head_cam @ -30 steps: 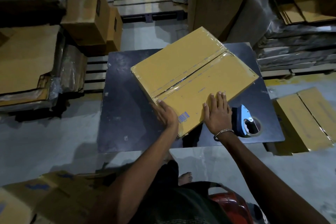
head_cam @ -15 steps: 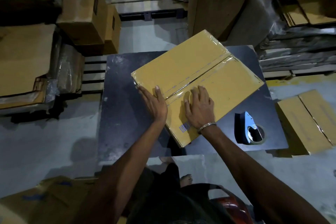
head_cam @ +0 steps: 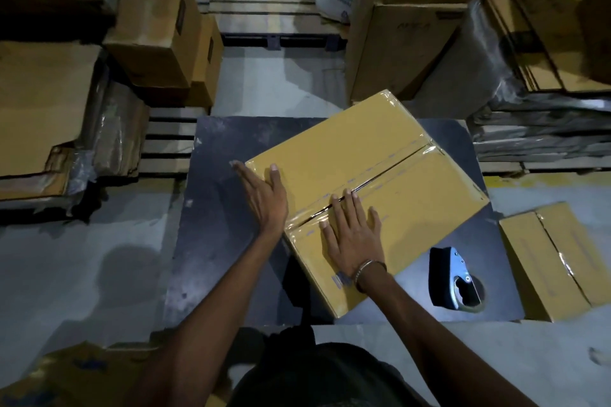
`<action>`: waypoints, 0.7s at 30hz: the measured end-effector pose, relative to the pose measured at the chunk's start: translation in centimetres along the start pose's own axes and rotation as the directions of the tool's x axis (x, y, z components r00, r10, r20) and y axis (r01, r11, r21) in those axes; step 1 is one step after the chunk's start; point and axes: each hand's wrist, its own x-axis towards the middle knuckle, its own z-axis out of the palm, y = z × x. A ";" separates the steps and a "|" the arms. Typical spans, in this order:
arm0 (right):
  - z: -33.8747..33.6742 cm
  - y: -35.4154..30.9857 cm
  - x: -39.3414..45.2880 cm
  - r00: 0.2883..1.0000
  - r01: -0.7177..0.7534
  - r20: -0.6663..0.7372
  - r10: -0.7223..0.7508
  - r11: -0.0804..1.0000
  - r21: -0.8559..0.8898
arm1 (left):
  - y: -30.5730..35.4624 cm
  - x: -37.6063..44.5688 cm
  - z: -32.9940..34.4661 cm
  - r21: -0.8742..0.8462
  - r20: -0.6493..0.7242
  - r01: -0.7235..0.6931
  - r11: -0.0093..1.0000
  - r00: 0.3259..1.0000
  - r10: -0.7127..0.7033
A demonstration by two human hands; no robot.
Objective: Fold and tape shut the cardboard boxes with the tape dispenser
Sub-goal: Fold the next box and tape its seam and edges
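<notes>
Head view: my left hand (head_cam: 264, 198) has slid from the near corner of the cardboard box (head_cam: 367, 188) up its left edge, now sitting centre-left of frame, fingers straight and flat, palm against the box side, thumb over the top edge. My right hand (head_cam: 352, 241) has moved off the near flap, in twd the centre seam; it lies flat on the lid, fingers (head_cam: 344, 208) spread and relaxed, tips touching the tape (head_cam: 390, 172) on the seam. Neither hand grips anything. The box has also swung a bit on the dark surface (head_cam: 224, 241), and sits mid-frame, skewed.

What that means, I reckon: tape strip is down, I'm rubbing it flat, so this box is near done. A dark gap shows in the seam just by my fingertips, so that end may want more pressing.

The tape dispenser (head_cam: 454, 279) stands lower right on the surface, near the box corner, apart from my hands, untouched.

Containers: box flaps closed, contents hidden, can't tell what's inside. Another taped box (head_cam: 555, 258) lies at the right edge on the floor, also shut. Stacked cartons (head_cam: 158, 33) upper left and flat cardboard (head_cam: 43, 102) far left; whether anything's in those, no idea.
</notes>
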 end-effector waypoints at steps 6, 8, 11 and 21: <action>-0.3 -0.2 0.2 1.000 -0.014 0.022 0.014 1.000 -0.003 | -0.9 1.6 1.1 0.057 0.044 -0.032 0.998 0.999 0.029; -0.4 -0.2 0.2 1.000 -0.005 0.031 0.005 1.000 -0.001 | -0.9 1.6 0.9 0.064 0.025 -0.014 0.998 1.000 0.012; -0.4 -0.1 0.2 0.999 -0.009 0.036 0.009 1.000 0.003 | -0.8 1.5 0.9 0.084 0.004 -0.011 0.996 1.000 0.010; -0.1 -0.2 0.2 0.999 -0.018 0.035 0.019 1.000 -0.013 | -0.5 1.3 0.6 0.187 -0.127 0.028 0.982 0.992 -0.004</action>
